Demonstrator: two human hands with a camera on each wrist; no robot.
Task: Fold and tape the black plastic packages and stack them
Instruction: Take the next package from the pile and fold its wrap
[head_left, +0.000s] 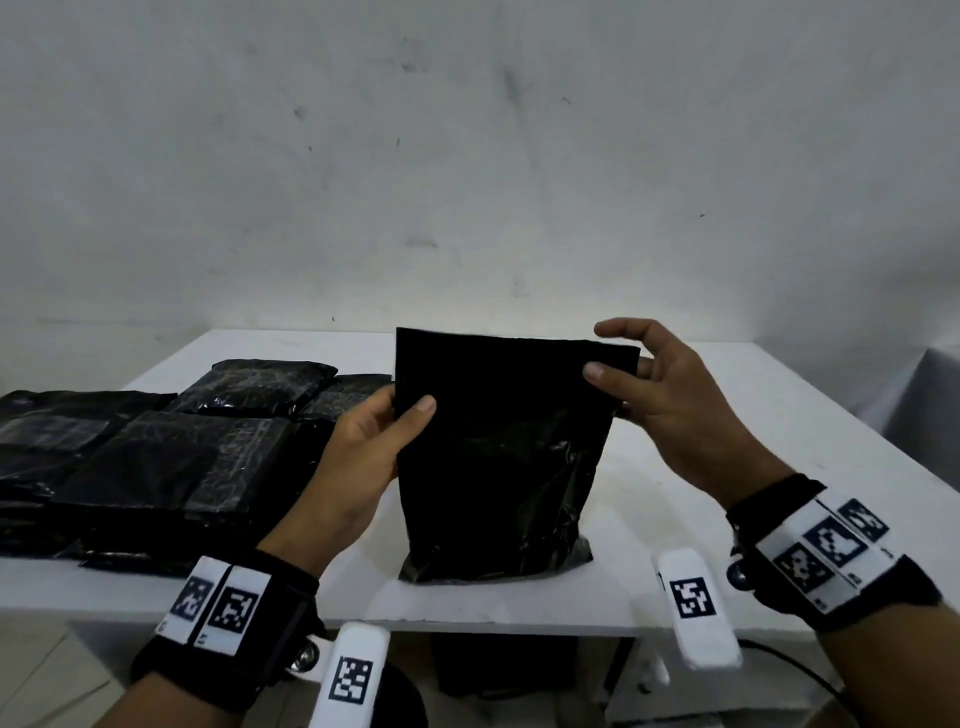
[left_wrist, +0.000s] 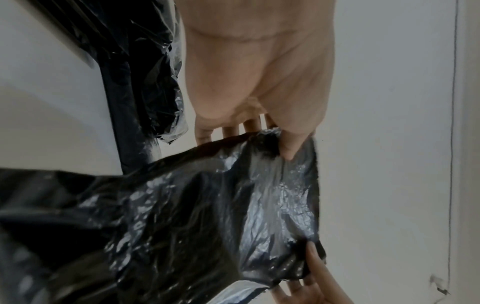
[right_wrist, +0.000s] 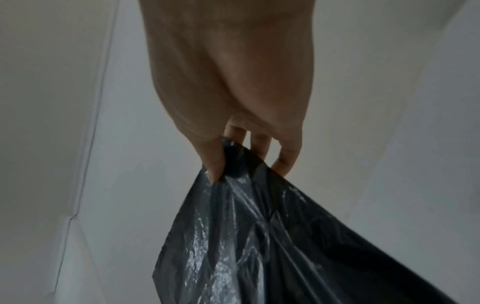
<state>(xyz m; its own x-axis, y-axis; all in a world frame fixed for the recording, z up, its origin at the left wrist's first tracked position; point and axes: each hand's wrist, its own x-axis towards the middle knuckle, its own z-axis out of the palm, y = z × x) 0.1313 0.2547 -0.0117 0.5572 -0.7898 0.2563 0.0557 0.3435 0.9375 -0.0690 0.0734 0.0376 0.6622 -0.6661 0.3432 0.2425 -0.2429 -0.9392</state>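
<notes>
Black plastic package, one item, is standing upright near the front edge of the white table, its bottom resting on the tabletop and its flat top edge being held level. Left hand is pinching the upper left edge of the package, thumb on the near face and fingers behind; right hand is pinching the upper right corner the same way, its forefinger lifted clear above the edge. Holding both top corners is keeping the thin film taut and square, which probably is preparing the empty upper part for folding down over the contents. The lower half of the package is bulging and creasing, so something is filling it; what that is cannot be told through the opaque film. Finished packages, folded flat and bearing strips of clear tape, are lying stacked in several piles on the table to the left of the held package, close beside it, likely placed there to keep the working spot free. No tape roll is showing anywhere on the table.
</notes>
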